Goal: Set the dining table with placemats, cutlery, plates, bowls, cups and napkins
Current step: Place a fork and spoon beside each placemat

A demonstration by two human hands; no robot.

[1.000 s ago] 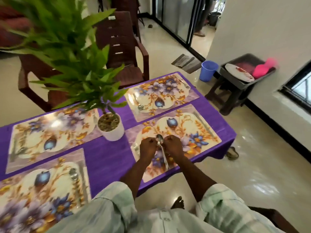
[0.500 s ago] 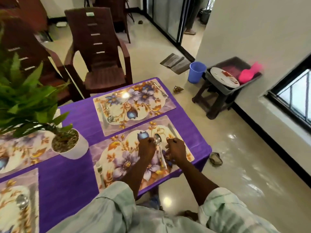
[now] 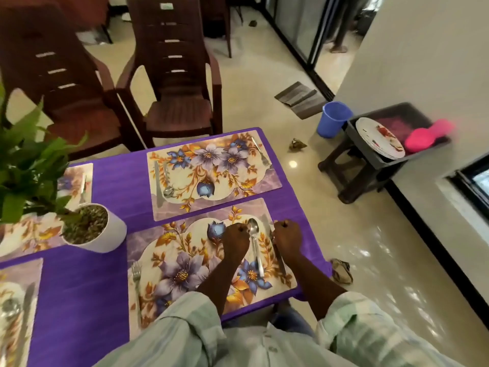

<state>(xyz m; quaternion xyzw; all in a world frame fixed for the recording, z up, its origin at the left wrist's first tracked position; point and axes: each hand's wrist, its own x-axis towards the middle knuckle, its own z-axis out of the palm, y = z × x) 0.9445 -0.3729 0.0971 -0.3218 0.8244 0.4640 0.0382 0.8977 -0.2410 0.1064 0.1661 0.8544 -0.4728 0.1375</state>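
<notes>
Single head view only, no second view sharing scene. Camera looking forward and steeply down from above person's chest, facing table corner (image 3: 312, 245). Sitting close over both hands; chairs (image 3: 177, 83) showing beyond grip, floor off to grip's right.

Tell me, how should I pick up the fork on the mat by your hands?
Hold the fork by its long thin handle, the part pointing toward the person. Come from above, from the near table edge. It lies flat on the mat with the sharp tines pointing away, and nothing touches it, so pinching the handle's sides should probably be easiest.
</notes>
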